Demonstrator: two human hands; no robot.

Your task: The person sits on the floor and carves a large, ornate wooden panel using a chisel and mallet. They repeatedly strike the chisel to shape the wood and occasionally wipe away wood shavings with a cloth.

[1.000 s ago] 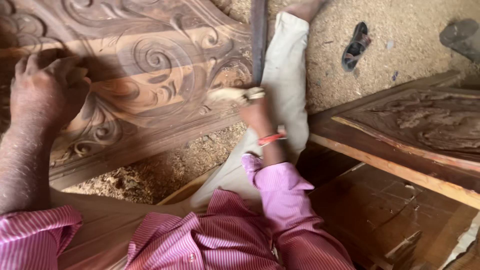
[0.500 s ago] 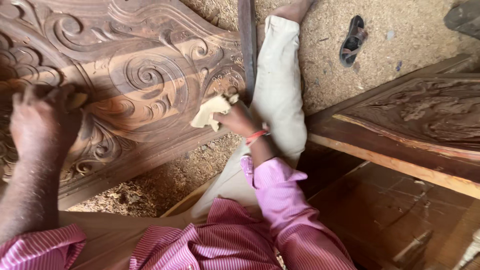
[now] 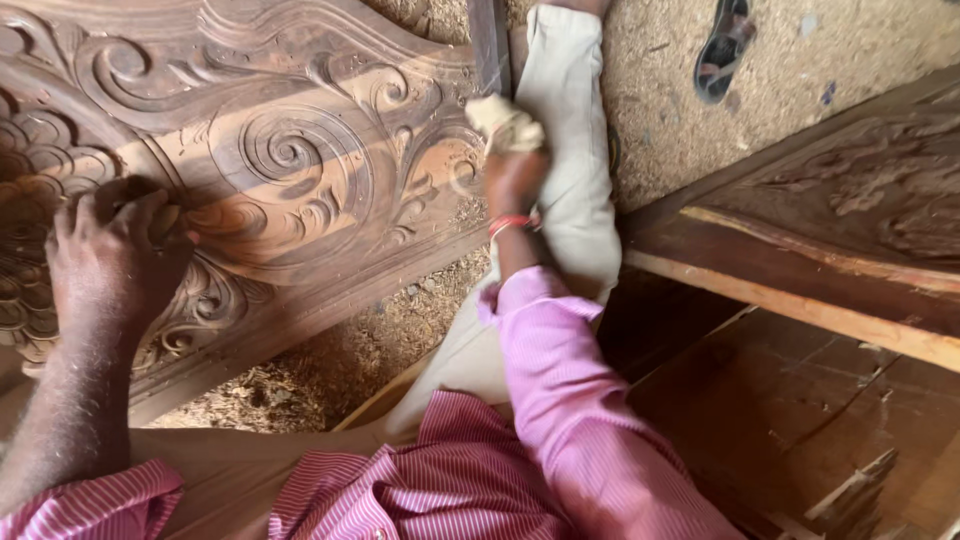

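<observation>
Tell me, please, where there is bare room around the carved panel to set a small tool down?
The sawdust floor right of the trouser leg, past the sandal, is open. A narrower sawdust strip lies below the carved panel. The panel itself is crowded: left hand resting on it, right hand pressing a cloth.

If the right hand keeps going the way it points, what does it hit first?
Probably the dark upright wooden bar at the carved panel's edge; the right hand, holding a pale crumpled sheet, points up-frame toward it. Depth is unclear.
</observation>
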